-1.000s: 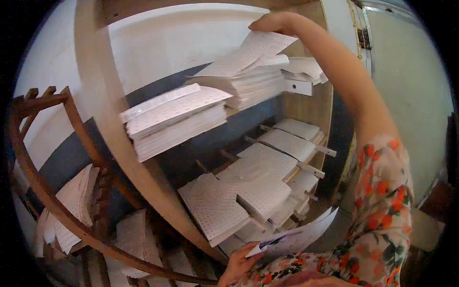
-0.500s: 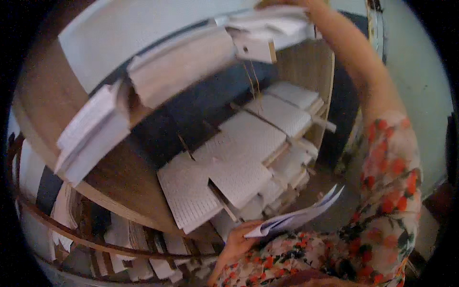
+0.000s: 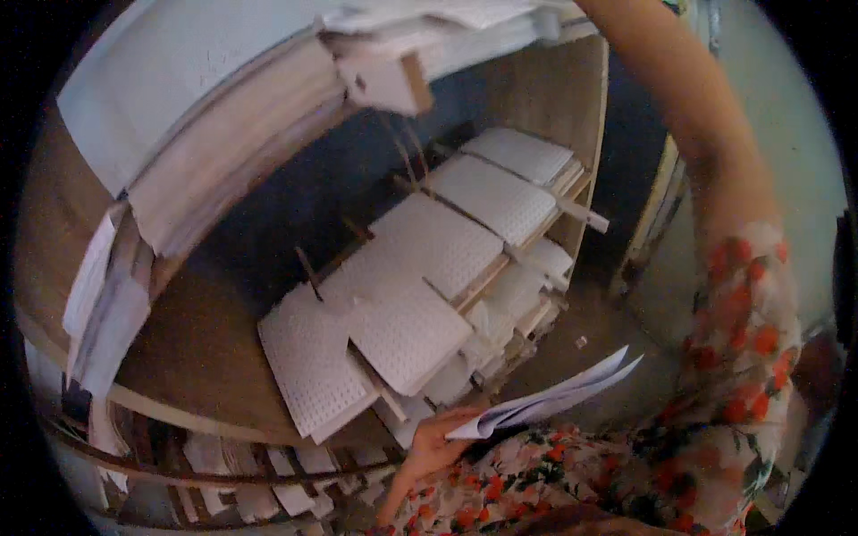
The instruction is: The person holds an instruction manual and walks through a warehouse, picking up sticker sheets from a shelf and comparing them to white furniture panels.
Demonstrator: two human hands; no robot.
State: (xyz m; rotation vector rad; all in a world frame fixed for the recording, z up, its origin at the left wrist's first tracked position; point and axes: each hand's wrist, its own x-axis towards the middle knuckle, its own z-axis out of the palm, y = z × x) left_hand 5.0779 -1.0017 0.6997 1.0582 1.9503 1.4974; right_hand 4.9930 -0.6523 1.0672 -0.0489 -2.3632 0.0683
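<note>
Right hand off upper stack (image 3: 237,147), unseen, can't tell grip; work shifts rightward; left hand (image 3: 438,444) pinches folded papers (image 3: 547,393).

Smooth folded paper (image 3: 538,399), matt paper stacks (image 3: 409,332), wooden panel (image 3: 565,100), cloth sleeve (image 3: 744,335).

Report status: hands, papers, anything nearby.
Left hand holding folded papers. Right hand out of frame, arm raised. Holed white block jutting beside upper stacks.
</note>
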